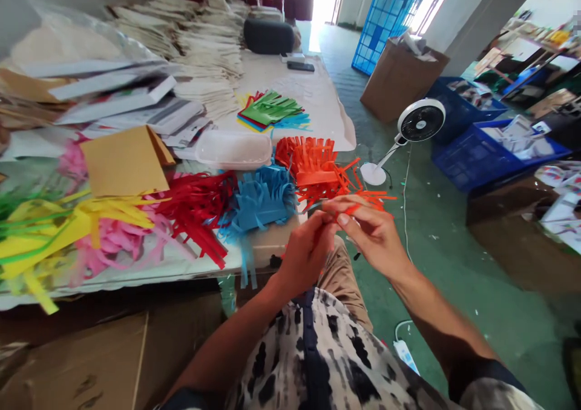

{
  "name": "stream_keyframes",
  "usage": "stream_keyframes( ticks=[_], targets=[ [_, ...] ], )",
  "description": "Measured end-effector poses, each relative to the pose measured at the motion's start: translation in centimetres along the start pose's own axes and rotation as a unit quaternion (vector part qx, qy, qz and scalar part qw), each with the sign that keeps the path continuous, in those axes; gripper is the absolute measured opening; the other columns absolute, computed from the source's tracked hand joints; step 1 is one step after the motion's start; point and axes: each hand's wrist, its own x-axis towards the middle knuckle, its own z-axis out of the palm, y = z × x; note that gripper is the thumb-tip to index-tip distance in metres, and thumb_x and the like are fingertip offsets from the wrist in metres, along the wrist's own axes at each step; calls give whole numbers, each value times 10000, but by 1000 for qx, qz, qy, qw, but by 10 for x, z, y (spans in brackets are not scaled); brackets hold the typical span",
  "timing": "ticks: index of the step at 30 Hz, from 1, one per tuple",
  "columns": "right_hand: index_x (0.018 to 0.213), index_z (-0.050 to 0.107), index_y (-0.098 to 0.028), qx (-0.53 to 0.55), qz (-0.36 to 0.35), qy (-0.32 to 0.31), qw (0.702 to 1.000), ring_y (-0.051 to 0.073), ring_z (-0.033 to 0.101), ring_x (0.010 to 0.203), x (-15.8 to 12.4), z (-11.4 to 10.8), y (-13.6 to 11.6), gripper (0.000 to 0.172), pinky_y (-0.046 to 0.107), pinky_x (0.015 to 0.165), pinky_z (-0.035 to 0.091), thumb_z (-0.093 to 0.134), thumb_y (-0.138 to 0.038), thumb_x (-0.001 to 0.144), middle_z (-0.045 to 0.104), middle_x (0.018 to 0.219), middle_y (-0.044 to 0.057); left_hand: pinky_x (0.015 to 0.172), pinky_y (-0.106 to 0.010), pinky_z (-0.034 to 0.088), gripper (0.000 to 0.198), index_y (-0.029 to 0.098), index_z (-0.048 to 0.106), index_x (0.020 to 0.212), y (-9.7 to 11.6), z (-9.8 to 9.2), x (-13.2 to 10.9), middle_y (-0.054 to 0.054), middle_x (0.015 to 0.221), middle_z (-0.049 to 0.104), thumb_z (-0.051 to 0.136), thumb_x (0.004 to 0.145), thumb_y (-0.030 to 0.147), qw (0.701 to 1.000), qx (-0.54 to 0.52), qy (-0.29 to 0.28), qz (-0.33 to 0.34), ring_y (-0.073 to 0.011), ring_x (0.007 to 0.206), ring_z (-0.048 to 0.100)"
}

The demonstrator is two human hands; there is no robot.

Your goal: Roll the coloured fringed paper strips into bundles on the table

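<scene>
Since the thin orange paper strip (356,208) is light and limp, your left hand (306,255) and right hand (370,234) pinch it between curled fingertips, just in front of the fringed orange paper bundle (313,163).

my right hand (370,234) has open air to the right over the green floor (447,277), out to the white fan (420,121) and its cord (405,207). left hand (308,255) is tighter: table edge beside it, blue paper fringe (263,201) and orange paper fringe (313,168) just ahead, plastic tray (233,149) behind those. no clear path forward across the table.
</scene>
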Motion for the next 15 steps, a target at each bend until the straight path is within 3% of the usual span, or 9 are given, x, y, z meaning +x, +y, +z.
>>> stream_keyframes(
  ticks=[2,4,6,8,10,12,13,15],
  targets=[
    [1022,795,-318,10,8,29,999,239,737,1040,-1,-12,3,204,451,928,592,615,-413,1035,795,1074,28,702,-278,483,191,218,614,1018,-9,12,0,-16,833,676,495,1072,356,999,37,-34,-10,-159,725,625],
    [1028,786,-318,27,14,119,992,227,755,898,4,-36,6,251,432,822,604,558,-414,1065,800,1018,35,710,-287,489,197,213,623,979,-20,23,0,-31,858,698,491,1064,331,993,90,-79,-8,-176,756,651],
    [1105,775,-321,-24,-9,199,980,248,756,914,16,-71,7,276,459,844,592,524,-432,1078,798,1033,60,729,-289,501,167,211,640,962,-30,29,0,-33,887,714,510,1042,279,981,136,-141,0,-182,783,669],
    [1137,799,-315,-187,-74,269,942,285,729,1054,32,-108,8,288,499,955,551,548,-438,1066,786,1112,88,788,-291,523,95,218,667,1016,-36,30,4,-33,973,734,573,1000,220,966,175,-191,12,-184,847,685],
    [1235,796,-301,-362,-142,319,864,306,689,1143,47,-137,11,318,503,977,521,553,-417,1065,758,1157,118,876,-307,528,111,229,687,1054,-39,28,15,-43,1057,737,609,984,193,951,244,-187,25,-198,960,687],
    [1322,761,-308,-444,-197,308,818,292,681,1121,59,-148,19,330,464,930,526,556,-346,1066,728,1196,134,936,-337,515,124,225,701,1051,-40,26,33,-64,1088,729,585,1010,208,926,346,-145,33,-226,1055,663],
    [1365,733,-322,-459,-213,278,816,283,678,1113,63,-146,26,353,449,915,530,544,-304,1067,718,1217,129,947,-353,510,139,216,704,1052,-41,26,44,-78,1098,724,568,1023,218,908,399,-125,29,-243,1087,648],
    [1427,676,-348,-457,-224,189,840,270,682,1111,68,-129,45,416,438,903,545,509,-239,1061,713,1264,98,934,-379,511,159,192,707,1071,-45,28,64,-109,1115,717,557,1027,220,872,477,-106,9,-273,1113,629]
  ],
)
